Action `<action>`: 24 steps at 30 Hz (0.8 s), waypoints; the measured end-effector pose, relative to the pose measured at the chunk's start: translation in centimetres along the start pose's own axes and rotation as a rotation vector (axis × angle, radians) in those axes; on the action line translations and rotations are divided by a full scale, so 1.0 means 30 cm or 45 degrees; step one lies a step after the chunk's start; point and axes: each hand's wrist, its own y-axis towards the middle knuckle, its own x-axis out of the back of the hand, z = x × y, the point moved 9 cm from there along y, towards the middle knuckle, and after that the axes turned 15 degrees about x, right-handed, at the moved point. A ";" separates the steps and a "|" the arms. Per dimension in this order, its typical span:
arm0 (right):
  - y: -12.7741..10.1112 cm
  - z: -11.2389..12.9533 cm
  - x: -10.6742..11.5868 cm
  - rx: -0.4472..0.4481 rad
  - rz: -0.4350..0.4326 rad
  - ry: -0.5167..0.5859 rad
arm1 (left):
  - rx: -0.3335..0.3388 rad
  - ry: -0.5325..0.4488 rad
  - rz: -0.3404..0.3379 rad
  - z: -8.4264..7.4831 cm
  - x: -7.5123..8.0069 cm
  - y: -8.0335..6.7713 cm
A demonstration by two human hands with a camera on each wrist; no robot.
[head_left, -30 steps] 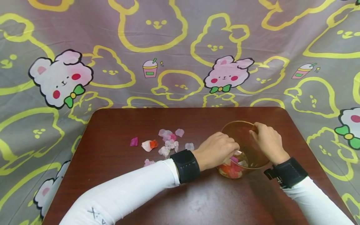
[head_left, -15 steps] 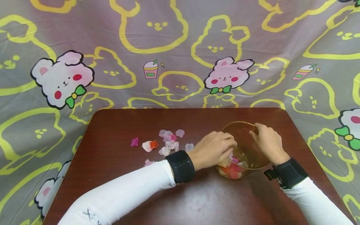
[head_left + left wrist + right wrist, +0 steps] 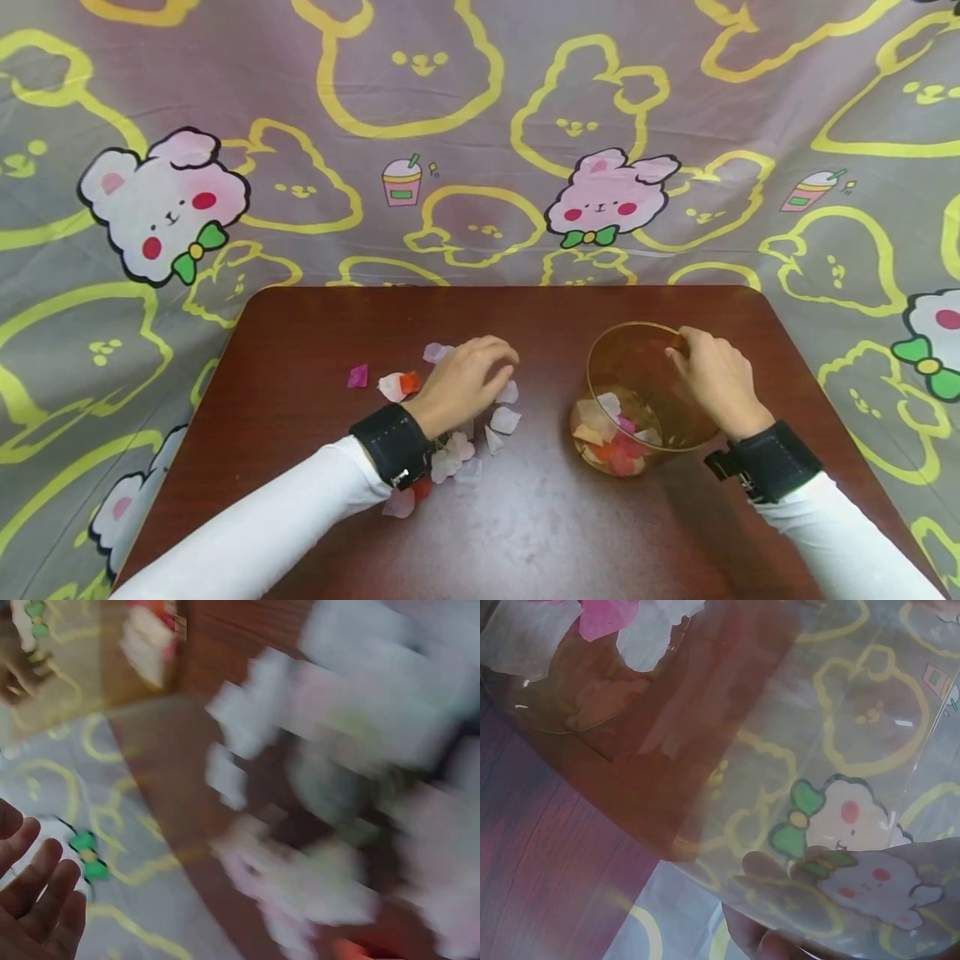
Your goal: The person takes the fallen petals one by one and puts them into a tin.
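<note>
Gripping the rim of the clear amber plastic cup on the dark brown wooden table, right hand clamped on it. Left hand, fingers loosely curled, rests over scattered pink, white and red petals. Left wrist view: blurred petals, fingers apart. Right wrist view: cup wall close, petals inside.

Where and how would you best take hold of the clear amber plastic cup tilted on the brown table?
Grip the clear amber plastic cup at its raised far rim, from the right, where the right hand holds it: the tilt lifts that edge, and the mouth faces left toward the petals.
</note>
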 end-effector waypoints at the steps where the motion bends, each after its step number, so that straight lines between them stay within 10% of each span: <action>1: 0.000 -0.001 0.000 0.001 -0.001 0.001 | 0.027 0.010 -0.008 0.036 0.006 -0.007; 15: 0.003 0.005 -0.002 0.012 -0.005 -0.001 | 0.490 0.199 -0.073 0.595 0.102 -0.120; 24: 0.003 0.003 0.004 0.014 -0.018 -0.001 | 0.530 0.350 -0.015 0.714 0.115 -0.159</action>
